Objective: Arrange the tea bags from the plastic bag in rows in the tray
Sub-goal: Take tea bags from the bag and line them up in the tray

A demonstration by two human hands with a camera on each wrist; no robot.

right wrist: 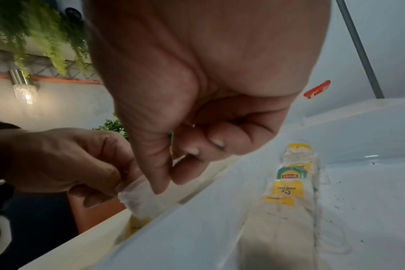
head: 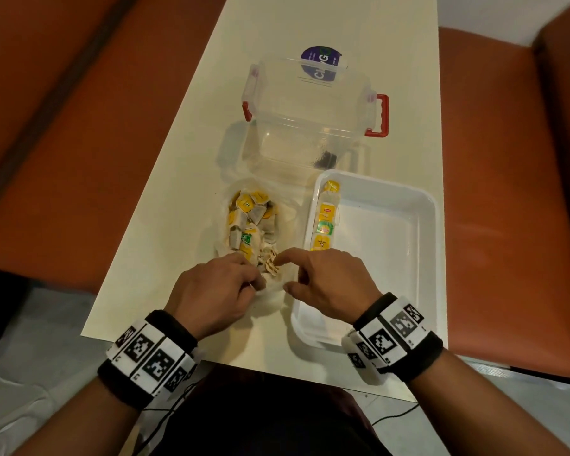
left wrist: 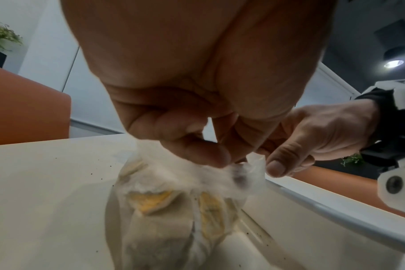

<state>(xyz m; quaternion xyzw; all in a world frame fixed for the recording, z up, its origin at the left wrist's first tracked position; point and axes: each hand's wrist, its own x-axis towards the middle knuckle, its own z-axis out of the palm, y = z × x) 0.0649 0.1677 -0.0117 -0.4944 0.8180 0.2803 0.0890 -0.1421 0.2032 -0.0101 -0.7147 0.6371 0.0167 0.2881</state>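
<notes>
At the near edge of the tabletop (head: 185, 133) I have both hands on the mouth of the plastic bag (head: 254, 225), which lies just left of the white tray (head: 392, 192). My left hand (head: 216, 292) has its fingers curled and pinching the thin film on its side of the opening; my right hand (head: 326, 284) pinches the opposite lip between thumb and forefinger, the other fingers tucked in. The right wrist view shows both pinches meeting on the same crumpled bit of film. Most of the tea bags (head: 249, 222) are heaped inside the bag, yellow tags showing through. One row (head: 325, 222) of them already lies along the tray's left wall, tags overlapping; I cannot count them surely. The rest of the tray floor is bare but for specks of tea dust.

I judge this to be the step of spreading the opening to fetch another tea bag, early in the task. Next I would hold the mouth apart with the left hand, free the right to pick a single bag without snagging strings, and lay it to extend that row or begin a second beside it. A clear lidded box (head: 310, 120) with red clasps stands beyond, untouched.
</notes>
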